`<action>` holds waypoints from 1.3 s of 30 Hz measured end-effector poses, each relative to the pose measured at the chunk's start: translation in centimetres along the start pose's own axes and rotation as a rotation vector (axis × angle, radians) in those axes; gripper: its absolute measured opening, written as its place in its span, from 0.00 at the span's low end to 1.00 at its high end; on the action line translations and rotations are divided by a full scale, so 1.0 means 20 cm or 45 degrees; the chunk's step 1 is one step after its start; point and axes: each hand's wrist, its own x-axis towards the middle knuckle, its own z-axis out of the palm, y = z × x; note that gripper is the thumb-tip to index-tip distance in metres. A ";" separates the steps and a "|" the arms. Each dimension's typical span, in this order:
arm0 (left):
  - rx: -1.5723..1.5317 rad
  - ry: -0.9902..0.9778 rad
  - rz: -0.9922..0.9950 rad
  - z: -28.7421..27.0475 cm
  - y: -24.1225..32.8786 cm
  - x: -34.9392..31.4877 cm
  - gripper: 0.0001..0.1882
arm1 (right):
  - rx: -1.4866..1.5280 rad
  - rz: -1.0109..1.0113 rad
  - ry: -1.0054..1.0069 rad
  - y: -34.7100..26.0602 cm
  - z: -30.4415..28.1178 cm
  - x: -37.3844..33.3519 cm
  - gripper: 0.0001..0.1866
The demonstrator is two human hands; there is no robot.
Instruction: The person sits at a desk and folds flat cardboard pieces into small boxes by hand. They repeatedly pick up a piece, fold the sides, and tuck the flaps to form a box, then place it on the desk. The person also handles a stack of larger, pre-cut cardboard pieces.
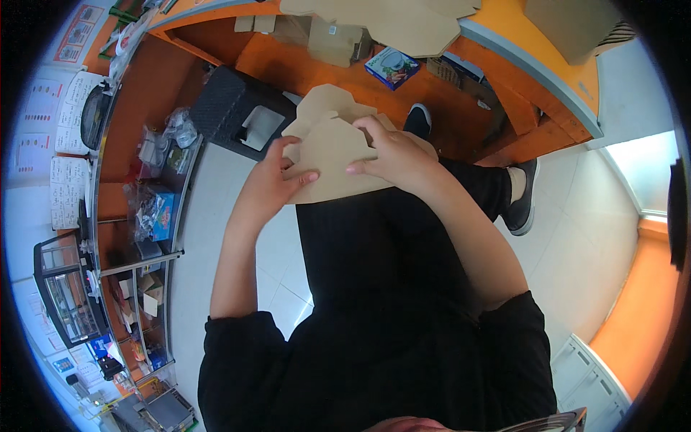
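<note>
A brown die-cut cardboard piece [332, 155], partly folded with rounded flaps, rests over my lap. My left hand [270, 180] grips its left side, thumb on the near panel and fingers curled at the folded edge. At the right side, my right hand [394, 155] holds it the same way, fingers bent over the upper fold and thumb lower down. Parts of the flaps under the right hand are hidden. Beyond it, more flat cardboard blanks [410, 29] lie on the orange table and jut over its near edge.
A black woven-look box [241, 111] stands on the floor at the left. Under the table, an orange shelf holds a blue printed box [392, 68] and cardboard cartons [335, 43]. Shelving with bagged goods [155, 209] runs along the left; a white cabinet [586, 378] is at lower right.
</note>
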 end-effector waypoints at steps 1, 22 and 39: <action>0.202 0.185 0.215 0.02 -0.02 -0.02 0.27 | -0.033 0.011 0.003 -0.01 0.00 0.00 0.34; 0.971 0.728 1.331 -0.04 0.18 -0.16 0.10 | -0.814 -0.974 0.846 -0.11 -0.14 -0.30 0.07; -0.927 0.648 1.246 0.12 0.45 -0.08 0.19 | -0.333 -0.959 0.939 -0.23 -0.42 -0.45 0.04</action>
